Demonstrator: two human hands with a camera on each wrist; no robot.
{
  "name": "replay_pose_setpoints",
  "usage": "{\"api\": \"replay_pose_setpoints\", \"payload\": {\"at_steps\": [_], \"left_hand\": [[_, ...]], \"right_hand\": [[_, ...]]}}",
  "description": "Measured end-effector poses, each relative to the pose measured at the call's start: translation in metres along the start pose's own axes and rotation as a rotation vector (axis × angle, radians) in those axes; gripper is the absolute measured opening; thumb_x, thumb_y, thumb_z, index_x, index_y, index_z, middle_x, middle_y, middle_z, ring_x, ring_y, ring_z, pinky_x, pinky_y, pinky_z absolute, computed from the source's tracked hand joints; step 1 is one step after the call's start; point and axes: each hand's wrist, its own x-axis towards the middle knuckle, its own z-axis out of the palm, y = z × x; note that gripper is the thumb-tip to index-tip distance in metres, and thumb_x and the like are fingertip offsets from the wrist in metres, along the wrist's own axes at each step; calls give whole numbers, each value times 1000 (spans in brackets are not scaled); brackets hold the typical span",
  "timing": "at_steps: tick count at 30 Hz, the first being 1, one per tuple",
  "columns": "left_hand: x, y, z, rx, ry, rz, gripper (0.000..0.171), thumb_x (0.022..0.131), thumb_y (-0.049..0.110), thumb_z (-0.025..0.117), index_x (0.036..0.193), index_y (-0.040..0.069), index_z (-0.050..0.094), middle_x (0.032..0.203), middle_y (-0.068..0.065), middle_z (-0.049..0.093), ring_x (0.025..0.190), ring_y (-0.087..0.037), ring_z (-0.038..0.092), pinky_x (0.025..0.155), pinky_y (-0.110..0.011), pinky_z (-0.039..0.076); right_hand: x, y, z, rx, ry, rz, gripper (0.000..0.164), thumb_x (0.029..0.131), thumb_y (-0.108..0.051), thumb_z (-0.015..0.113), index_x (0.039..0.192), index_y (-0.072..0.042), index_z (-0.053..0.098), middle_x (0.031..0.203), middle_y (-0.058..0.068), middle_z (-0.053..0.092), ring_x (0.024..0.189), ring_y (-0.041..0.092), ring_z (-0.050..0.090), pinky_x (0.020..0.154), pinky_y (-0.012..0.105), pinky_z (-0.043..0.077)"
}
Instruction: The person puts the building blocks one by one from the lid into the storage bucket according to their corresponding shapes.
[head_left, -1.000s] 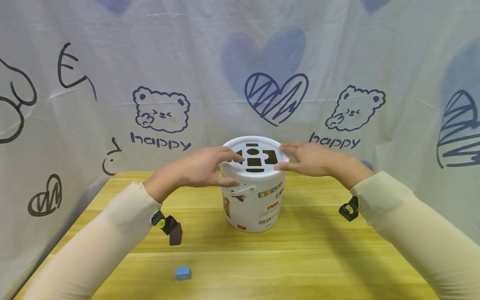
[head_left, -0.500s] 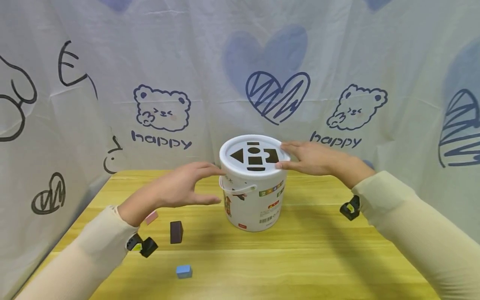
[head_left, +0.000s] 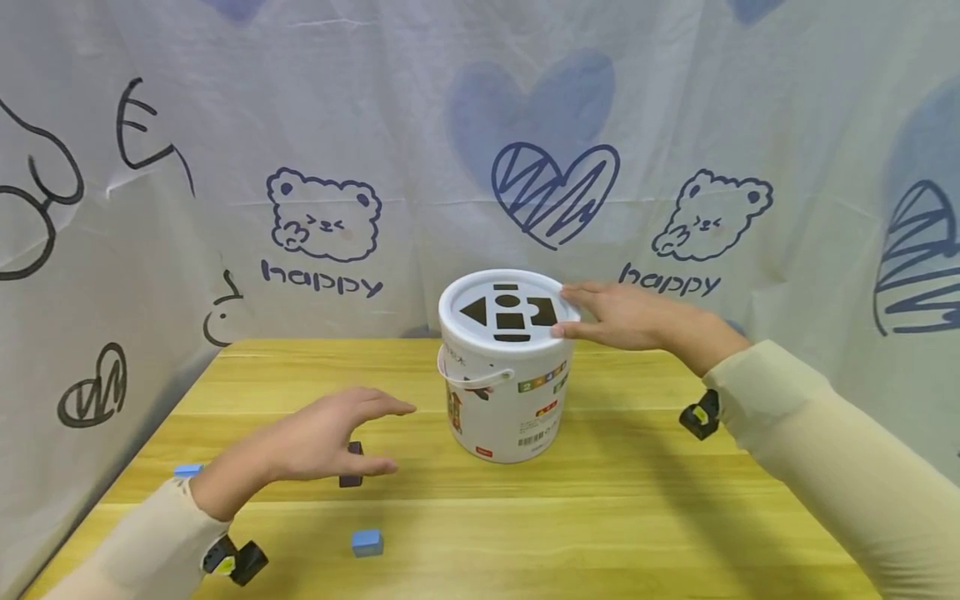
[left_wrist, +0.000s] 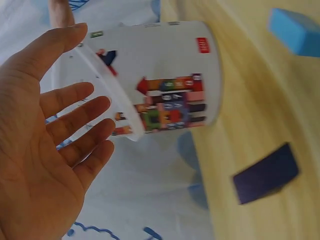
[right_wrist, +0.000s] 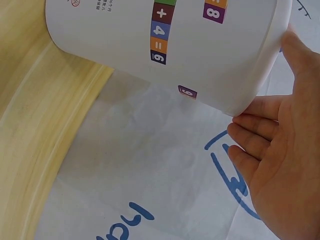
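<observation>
A white bucket (head_left: pixel 480 417) with a lid (head_left: pixel 483 340) stands upright, its thin handle hanging at the left front. The lid has several shaped holes, among them a triangle, a circle and a square. My right hand (head_left: pixel 626 318) rests its fairly straight fingers and thumb on the lid's right rim; in the right wrist view the fingertips (right_wrist: pixel 245 120) lie along that rim. Left of the bucket, my left hand (head_left: pixel 322 437) is over the table with fingers spread and nothing in it. It partly covers a dark block (head_left: pixel 350 479). A blue block (head_left: pixel 367 543) lies nearer to me.
The wooden table (head_left: pixel 600 517) carries another blue block (head_left: pixel 187 471) at the left, beside my left wrist. A white curtain (head_left: pixel 420 125) with printed hearts and bears hangs behind the table. Both wrists wear small black cameras.
My left hand has left the lid and moved left and down toward me, over the dark block. A pink block seen half a second ago is now hidden. The right hand stays on the rim.
</observation>
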Motion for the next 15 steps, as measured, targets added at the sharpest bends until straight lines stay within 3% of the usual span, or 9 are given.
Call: {"api": "replay_pose_setpoints", "payload": {"at_steps": [9, 15], "left_hand": [[-28, -13, 31, -34, -50, 12, 59, 88, 57, 65, 133, 20, 59, 129, 8, 58, 118, -16, 54, 97, -43, 48], [-43, -22, 51, -97, -86, 26, 58, 88, 50, 68, 132, 14, 60, 128, 5, 59, 111, -17, 57, 92, -40, 50]], "right_hand": [[0, 0, -1, -4, -5, 1, 99, 86, -81, 37, 154, -10, 29, 158, 14, 27, 140, 40, 31, 112, 59, 24], [0, -1, -1, -1, -10, 7, 99, 85, -81, 36, 155, -11, 29, 158, 13, 27, 140, 40, 30, 112, 60, 23]]}}
